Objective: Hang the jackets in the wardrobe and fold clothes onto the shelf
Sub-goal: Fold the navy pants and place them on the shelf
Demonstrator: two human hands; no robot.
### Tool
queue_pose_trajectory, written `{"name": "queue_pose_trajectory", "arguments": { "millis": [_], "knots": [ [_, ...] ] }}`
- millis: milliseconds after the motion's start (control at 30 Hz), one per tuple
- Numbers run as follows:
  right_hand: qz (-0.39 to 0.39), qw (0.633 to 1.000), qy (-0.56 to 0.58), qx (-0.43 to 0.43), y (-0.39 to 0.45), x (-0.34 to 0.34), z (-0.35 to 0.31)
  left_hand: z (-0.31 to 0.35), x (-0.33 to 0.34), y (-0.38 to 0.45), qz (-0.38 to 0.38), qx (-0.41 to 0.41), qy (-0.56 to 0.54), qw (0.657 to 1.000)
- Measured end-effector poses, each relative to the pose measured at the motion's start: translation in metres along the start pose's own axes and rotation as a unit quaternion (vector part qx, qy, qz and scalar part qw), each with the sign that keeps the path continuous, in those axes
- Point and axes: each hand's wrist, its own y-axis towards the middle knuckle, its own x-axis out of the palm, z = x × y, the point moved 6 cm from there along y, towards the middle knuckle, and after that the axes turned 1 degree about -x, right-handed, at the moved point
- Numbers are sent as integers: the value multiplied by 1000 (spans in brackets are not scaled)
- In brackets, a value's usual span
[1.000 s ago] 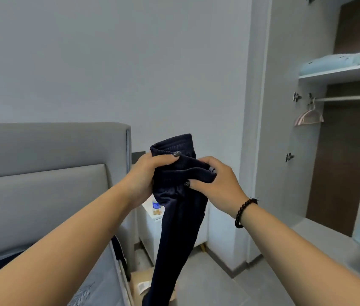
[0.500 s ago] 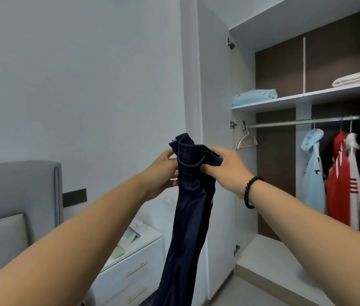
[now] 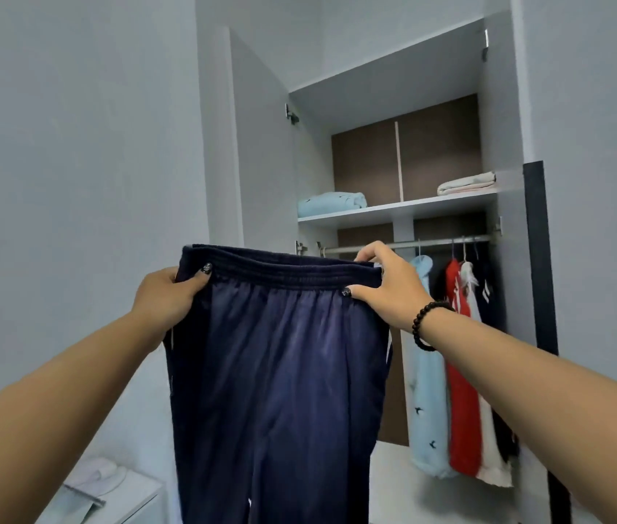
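Dark navy trousers (image 3: pixel 276 380) hang spread out in front of me, held up by their elastic waistband. My left hand (image 3: pixel 165 296) grips the left end of the waistband, and my right hand (image 3: pixel 386 285) pinches the right end. Behind them stands the open wardrobe with a white shelf (image 3: pixel 397 211). A folded light blue garment (image 3: pixel 331 203) and a folded cream garment (image 3: pixel 465 184) lie on that shelf. On the rail (image 3: pixel 409 243) below hang a light blue jacket (image 3: pixel 426 391), a red jacket (image 3: pixel 462 391) and darker ones, partly hidden by my right arm.
The wardrobe's left door (image 3: pixel 261 164) stands open toward me, and the right door (image 3: pixel 505 183) is open too. A white bedside cabinet (image 3: pixel 110 497) with small items on top sits at the lower left. The wardrobe floor (image 3: pixel 393 482) is pale.
My hands have pulled apart along the waistband, so the bunched trousers now hang spread flat. My view has swung right and up, from the bed toward the wardrobe.
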Motion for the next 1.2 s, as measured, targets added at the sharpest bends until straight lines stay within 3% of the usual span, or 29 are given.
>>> {"name": "queue_pose_trajectory", "arguments": {
  "millis": [100, 300, 400, 433, 567, 733, 833, 900, 967, 1100, 1200],
  "knots": [
    [-26, 998, -59, -7, 0, -17, 5, 2, 28, 5, -57, 19, 6, 998],
    [-50, 979, -198, -9, 1, -63, -5, 22, 62, -12, -159, 147, 53, 975],
    [56, 987, -150, -8, -5, -96, -20, 30, 54, -19, -162, 204, 90, 961],
    [71, 987, -142, -1, -7, -102, -23, 33, 53, -21, -167, 206, 98, 959],
    [-6, 973, -225, 51, -17, -104, -29, 44, 55, -33, -202, 167, 138, 955],
    [7, 957, -282, 68, -29, -118, -45, 51, 56, -57, -189, 169, 170, 952],
    [18, 947, -289, 141, -35, -115, -38, 43, 67, -73, -180, 136, 182, 957],
    [38, 946, -204, 248, -46, -113, -23, 40, 71, -82, -166, 81, 142, 972],
    [68, 936, -35, 343, -60, -105, -11, 39, 78, -90, -168, 47, 95, 980],
    [116, 890, 216, 384, -78, -79, -10, 44, 99, -112, -198, 22, 39, 979],
    [103, 870, 285, 388, -81, -61, -15, 48, 113, -124, -221, -8, -37, 974]
  ]
}}
